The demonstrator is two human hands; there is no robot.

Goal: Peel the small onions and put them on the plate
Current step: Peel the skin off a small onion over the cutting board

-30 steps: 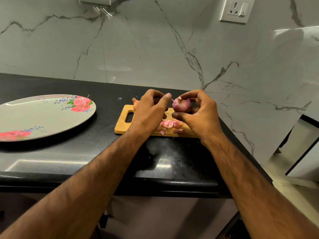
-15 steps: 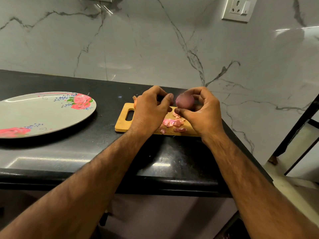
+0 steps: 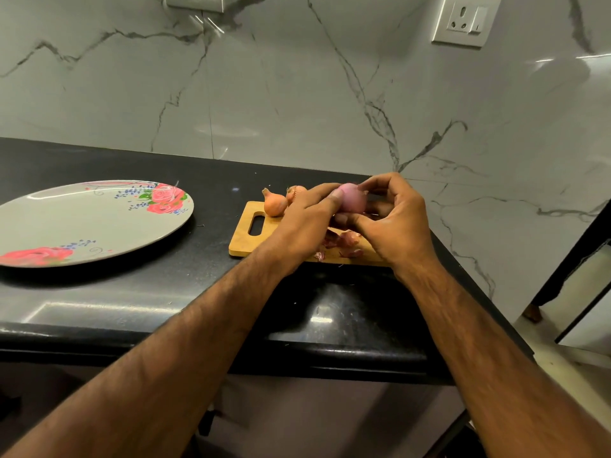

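plate (image 3: 82, 219): light grey, pink-red roses, green leaves, small blue sprigs near the rim. countertop (image 3: 132, 292): glossy black, fine pale speckle. wall (image 3: 297, 94): off-white marble pattern, dark grey veins. cutting board (image 3: 241, 239): pale tan wood. peeled onion (image 3: 352, 200): pink-purple. unpeeled onion (image 3: 273, 203): orange-tan skin. peel scraps (image 3: 347, 241): reddish pink. socket (image 3: 463, 19): white.

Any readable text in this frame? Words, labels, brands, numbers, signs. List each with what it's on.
None readable.
plate: painted roses and blue sprigs only, no lettering.
wall socket: plain white, no marking legible.
cutting board: bare wood, no stamp visible.
unpeeled onions and peeled onion: no stickers.
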